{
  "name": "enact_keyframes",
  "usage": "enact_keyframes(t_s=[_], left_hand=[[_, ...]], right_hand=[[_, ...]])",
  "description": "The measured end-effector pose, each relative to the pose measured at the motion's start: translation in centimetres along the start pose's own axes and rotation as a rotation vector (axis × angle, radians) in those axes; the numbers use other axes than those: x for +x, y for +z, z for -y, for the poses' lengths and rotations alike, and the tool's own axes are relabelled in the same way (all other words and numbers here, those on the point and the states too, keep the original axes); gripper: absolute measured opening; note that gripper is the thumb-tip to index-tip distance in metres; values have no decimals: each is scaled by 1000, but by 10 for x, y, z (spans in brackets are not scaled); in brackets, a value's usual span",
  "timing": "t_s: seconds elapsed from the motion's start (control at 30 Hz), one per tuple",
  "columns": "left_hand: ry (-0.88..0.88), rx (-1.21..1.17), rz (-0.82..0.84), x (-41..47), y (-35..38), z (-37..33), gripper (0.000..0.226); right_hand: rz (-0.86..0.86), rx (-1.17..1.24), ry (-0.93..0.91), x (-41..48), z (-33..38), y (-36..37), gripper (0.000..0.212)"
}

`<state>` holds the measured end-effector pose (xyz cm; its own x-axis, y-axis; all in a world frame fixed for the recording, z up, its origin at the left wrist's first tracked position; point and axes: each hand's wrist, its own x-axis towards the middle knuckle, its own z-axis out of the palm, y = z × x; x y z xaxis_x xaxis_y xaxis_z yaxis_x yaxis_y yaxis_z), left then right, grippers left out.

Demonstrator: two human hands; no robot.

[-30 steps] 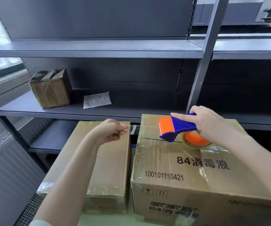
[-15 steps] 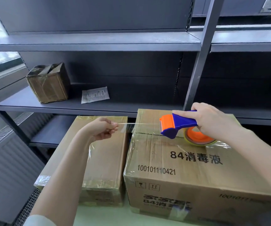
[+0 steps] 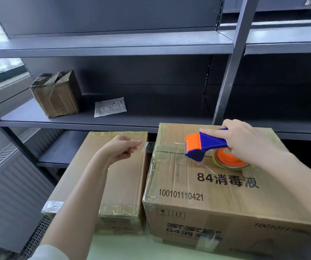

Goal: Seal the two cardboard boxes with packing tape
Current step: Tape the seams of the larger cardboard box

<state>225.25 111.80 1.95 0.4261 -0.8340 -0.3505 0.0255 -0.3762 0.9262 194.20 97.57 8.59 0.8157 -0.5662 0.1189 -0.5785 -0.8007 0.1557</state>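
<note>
Your right hand (image 3: 244, 145) grips dispenser (image 3: 205, 145) over box (image 3: 197, 186) seam; left hand (image 3: 121, 150) pinches tape (image 3: 147, 147) end just left of box. Tape looks thin, clingy: pull it taut.

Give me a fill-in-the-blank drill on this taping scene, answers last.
1. The right hand grips the blue and ____ dispenser.
2. The tape runs from the left hand to the ____.
3. Large print on the right box starts with the number ____.
4. The plain box stands to its ____.
Answers: orange; dispenser; 84; left.
</note>
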Motion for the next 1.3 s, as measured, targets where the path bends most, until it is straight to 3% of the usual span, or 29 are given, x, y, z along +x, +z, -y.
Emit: enact_keyframes(t_s=[0.5,0.73,0.93,1.07,1.2,1.3], left_hand=[[-32,-81,36,8,26,34,24],[-54,-254,69,-3,68,47,14],[65,6,-35,-9,73,41,19],[22,212,-122,-14,79,50,32],[327,293,-371,-20,73,33,6],[494,307,-329,-30,73,8,17]], right_hand=[[8,-4,16,-4,-5,3,79],[18,-1,27,-5,-3,2,78],[13,6,12,-3,-2,0,75],[10,-15,11,-6,0,0,76],[-5,-15,-4,-7,4,-1,75],[-17,4,-6,-7,3,-2,72]])
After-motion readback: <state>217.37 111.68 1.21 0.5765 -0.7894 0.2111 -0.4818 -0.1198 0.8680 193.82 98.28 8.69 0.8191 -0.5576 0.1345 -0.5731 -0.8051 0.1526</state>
